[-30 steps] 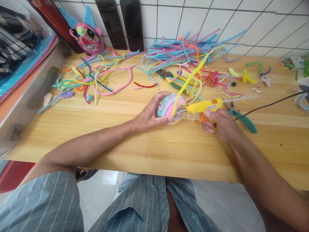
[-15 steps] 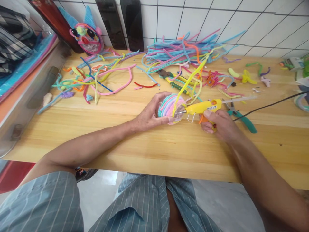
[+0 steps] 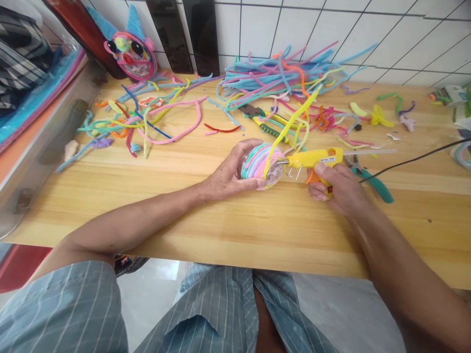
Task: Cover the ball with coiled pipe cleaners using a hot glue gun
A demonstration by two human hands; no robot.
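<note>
Below both grips I see a pale wooden table (image 3: 257, 235), a broad strip of it running to the straight near edge (image 3: 316, 270): my widest room to move. My left hand (image 3: 231, 171) curls around the left side of a clear round form banded with pastel fuzzy stems (image 3: 255, 162); my right hand (image 3: 336, 189) holds a yellow plastic glue gun (image 3: 314, 158) aimed at it. Beyond the grips, a heap of blue and pink fuzzy stems (image 3: 265, 78) crowds the white tiled wall (image 3: 259, 24); well left of them, a clear plastic bin (image 3: 33, 171) bounds the surface.
</note>
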